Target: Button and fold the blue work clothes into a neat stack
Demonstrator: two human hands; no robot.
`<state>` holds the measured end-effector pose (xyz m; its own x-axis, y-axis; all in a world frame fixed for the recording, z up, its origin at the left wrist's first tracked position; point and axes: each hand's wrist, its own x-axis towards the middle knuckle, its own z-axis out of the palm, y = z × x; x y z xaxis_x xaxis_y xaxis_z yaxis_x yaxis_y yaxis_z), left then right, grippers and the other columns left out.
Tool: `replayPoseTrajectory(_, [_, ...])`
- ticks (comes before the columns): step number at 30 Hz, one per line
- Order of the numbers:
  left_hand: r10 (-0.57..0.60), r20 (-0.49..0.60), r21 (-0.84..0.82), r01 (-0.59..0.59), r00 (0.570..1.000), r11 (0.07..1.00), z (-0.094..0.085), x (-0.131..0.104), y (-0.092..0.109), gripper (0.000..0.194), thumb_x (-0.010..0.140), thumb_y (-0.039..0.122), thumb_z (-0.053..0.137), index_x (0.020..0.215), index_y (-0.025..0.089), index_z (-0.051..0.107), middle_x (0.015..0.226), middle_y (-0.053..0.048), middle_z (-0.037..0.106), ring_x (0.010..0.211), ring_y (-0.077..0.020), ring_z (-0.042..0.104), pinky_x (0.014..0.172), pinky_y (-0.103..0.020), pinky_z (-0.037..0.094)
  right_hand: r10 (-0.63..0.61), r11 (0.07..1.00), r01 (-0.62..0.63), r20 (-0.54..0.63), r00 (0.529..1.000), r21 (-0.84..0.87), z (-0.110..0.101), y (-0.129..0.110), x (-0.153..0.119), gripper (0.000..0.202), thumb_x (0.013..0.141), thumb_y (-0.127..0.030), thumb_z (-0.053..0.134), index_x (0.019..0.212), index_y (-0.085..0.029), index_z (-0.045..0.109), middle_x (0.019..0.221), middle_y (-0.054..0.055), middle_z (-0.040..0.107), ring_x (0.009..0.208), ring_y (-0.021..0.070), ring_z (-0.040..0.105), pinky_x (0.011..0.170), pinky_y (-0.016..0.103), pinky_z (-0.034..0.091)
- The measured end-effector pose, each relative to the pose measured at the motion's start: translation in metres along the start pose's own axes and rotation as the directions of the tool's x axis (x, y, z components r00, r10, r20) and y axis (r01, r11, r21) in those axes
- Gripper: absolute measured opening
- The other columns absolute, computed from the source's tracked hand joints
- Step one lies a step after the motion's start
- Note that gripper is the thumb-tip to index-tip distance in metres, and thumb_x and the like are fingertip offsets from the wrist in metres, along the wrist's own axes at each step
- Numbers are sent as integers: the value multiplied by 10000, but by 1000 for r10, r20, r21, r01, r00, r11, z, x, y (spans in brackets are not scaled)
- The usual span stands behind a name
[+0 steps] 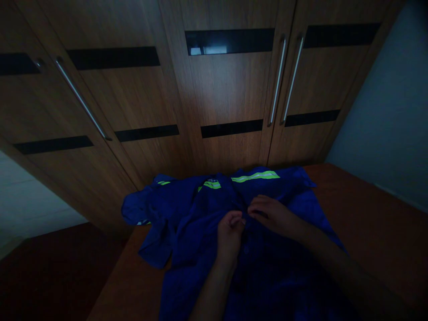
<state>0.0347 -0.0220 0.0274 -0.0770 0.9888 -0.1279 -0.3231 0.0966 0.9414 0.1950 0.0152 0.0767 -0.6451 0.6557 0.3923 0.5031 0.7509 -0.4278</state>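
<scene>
A dark blue work jacket [200,232] with yellow-green and silver reflective strips is spread over a reddish-brown wooden surface. My left hand [230,234] is over the middle of its front, fingers curled in and thumb and fingertips pinched at the front edge. Just to the right, my right hand [269,215] bends down with its fingertips together on the same front edge. The two hands almost meet. In the dim light, the small bit of cloth or fastener between the fingers cannot be made out. The lower part of the jacket falls in deep shadow.
Behind the surface stands a wooden wardrobe [220,93] with dark inlaid bands and long metal handles [277,82]. Bare reddish-brown wood [368,227] shows right of the jacket. A pale wall [394,111] rises at the right, and dark floor [60,267] lies at the left.
</scene>
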Motion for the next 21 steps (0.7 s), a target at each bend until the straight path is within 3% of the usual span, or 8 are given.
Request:
replayPoseTrajectory(5, [121,27,206,-124,992,971,0,-1,0,123,686,174,596,802,178,636,614,30,612,475,-83,465,453,-187,287,18,993,-7,93,996,-119,0,1,4,98,821,-158,526,804,-212,605,807,15,617,827,164,543,749,285,422])
replayPoseTrajectory(10, [193,74,289,-207,978,935,0,-1,2,110,721,189,588,810,176,651,655,1,640,556,-111,530,492,-191,332,87,980,-73,69,994,-187,4,-3,4,71,752,-140,567,746,-211,578,762,9,599,812,167,534,739,281,419])
replayPoseTrajectory(13, [179,55,252,-187,982,949,1,-1,4,95,726,258,629,755,168,641,599,15,609,514,-97,492,474,-187,315,89,984,-83,27,996,-156,5,-6,0,70,783,-152,548,760,-214,572,777,13,598,817,165,531,738,282,419])
replayPoseTrajectory(17, [82,-25,180,-76,996,981,0,0,3,137,682,293,674,717,163,651,525,37,555,446,-79,426,444,-186,290,148,982,-154,-67,987,-107,9,-8,-7,81,804,-151,524,769,-216,556,790,15,593,819,169,530,724,291,418])
replayPoseTrajectory(21, [119,-60,286,-97,991,953,-2,2,1,92,681,264,657,688,172,657,528,26,570,474,-101,475,464,-195,322,220,975,-222,-165,961,4,21,-4,-9,94,803,-144,512,750,-216,538,768,11,583,808,170,536,714,292,415])
